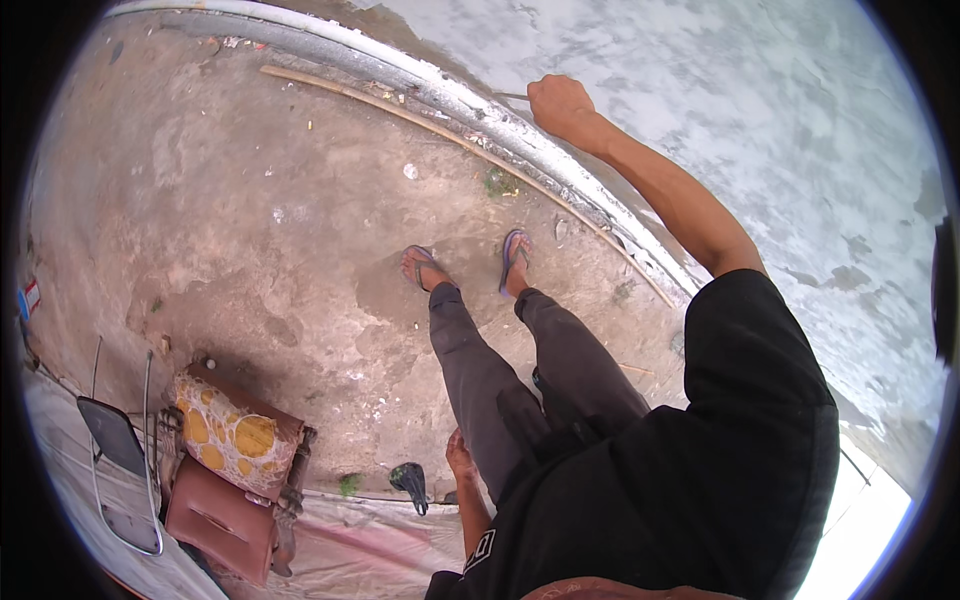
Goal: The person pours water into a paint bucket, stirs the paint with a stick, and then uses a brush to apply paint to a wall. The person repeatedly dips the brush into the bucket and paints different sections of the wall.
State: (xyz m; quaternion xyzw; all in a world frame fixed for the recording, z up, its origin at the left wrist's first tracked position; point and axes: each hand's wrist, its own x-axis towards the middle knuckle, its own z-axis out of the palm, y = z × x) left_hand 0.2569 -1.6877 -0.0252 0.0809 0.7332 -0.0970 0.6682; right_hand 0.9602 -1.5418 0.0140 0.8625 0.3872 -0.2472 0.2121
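Observation:
My right hand (561,107) is closed in a fist at the end of a raised arm, in front of the patchy white and grey plaster wall (712,97). From its far side sticks out a thin, rod-like thing (511,95); most of it is hidden by the fist. Low beside my left thigh hangs my left hand (460,455), partly hidden by the trouser leg. Its fingers look slightly curled, and whether they hold anything cannot be seen. My feet, in flip-flops (514,261), stand on worn, stained concrete ground (330,225).
A long bamboo pole (450,135) lies along the white ledge (420,71) at the wall's foot. Behind to the left are a worn armchair (225,517) with a patterned yellow cushion (240,435), a metal-framed chair (112,439) and a black bicycle saddle (410,484).

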